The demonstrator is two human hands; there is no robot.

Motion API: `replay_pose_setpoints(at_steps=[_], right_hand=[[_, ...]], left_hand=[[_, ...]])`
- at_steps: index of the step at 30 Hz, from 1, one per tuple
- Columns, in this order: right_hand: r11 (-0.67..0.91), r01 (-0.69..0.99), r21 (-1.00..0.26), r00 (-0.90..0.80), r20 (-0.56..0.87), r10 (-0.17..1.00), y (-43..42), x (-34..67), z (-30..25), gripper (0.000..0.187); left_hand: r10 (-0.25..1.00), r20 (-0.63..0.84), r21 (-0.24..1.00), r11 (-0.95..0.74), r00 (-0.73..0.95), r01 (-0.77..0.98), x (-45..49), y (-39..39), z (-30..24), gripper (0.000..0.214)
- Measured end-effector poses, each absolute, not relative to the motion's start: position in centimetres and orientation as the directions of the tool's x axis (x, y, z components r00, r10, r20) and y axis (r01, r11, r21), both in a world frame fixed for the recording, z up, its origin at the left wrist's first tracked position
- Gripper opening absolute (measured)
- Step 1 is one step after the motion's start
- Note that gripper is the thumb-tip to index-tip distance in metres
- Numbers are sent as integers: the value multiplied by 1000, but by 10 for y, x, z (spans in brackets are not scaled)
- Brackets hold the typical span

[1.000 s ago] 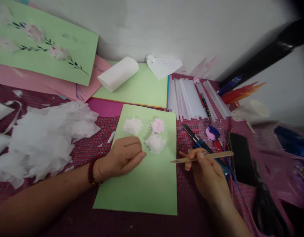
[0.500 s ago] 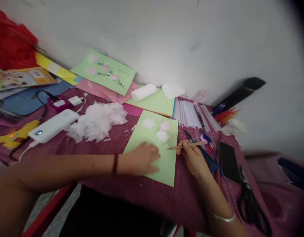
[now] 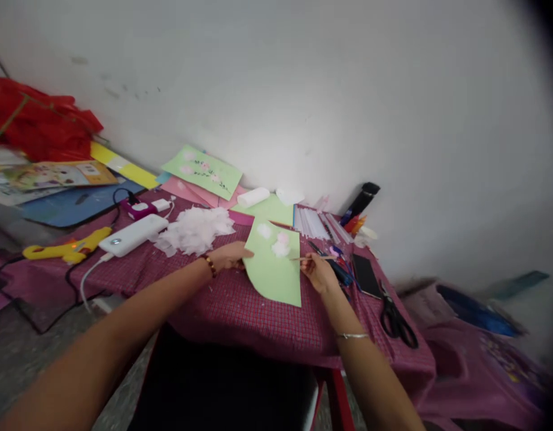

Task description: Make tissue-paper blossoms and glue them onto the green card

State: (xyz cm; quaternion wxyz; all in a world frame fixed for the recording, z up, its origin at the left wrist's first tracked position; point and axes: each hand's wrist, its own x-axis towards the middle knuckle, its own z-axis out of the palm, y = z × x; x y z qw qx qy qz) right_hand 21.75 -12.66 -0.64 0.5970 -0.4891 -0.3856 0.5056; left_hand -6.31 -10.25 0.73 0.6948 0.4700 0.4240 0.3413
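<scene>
A sheet of light green paper (image 3: 276, 278) lies in front of me on the checked tablecloth, its lower left side curving up. Fluffy white and pink tufts (image 3: 280, 246) sit on its upper part. My left hand (image 3: 231, 256) is closed on the sheet's left edge, thumb on top and fingers partly hidden. At the right edge, my right hand (image 3: 316, 269) pinches a thin wooden pencil (image 3: 298, 258), its tip pointing left over the paper. A heap of white petal-like pieces (image 3: 196, 230) is left of the sheet.
A yellow glue gun (image 3: 70, 246) and a white power bank (image 3: 133, 234) with cables lie left. Behind stands a decorated green card (image 3: 204, 172). Glue sticks (image 3: 310, 222), a black phone (image 3: 366, 275) and black scissors (image 3: 397, 320) are on the right.
My left hand has gone from lying flat on the green paper to gripping its left edge, which now bends. My right hand still holds the pencil. The camera view has shifted.
</scene>
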Motion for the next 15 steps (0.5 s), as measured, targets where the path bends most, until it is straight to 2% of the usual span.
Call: replay_pose_setpoints(at_steps=[4,6,12,15], right_hand=[[219,-295,-930,341,111,934,-138,222,-1,42],[275,-320,-907,371,147,917,-140,218,2,46],[256,-389,-885,233,174,957,-146,187,27,44],[260,-397,-880,195,196,961,-153,187,44,53]], left_hand=[[910,-134,985,167,392,-51,-77,-123,22,26],[916,-62,994,92,397,-58,-85,-134,31,29],[896,16,999,3,443,-42,-93,-148,53,40],[892,43,999,-35,450,-25,-92,-142,60,38]])
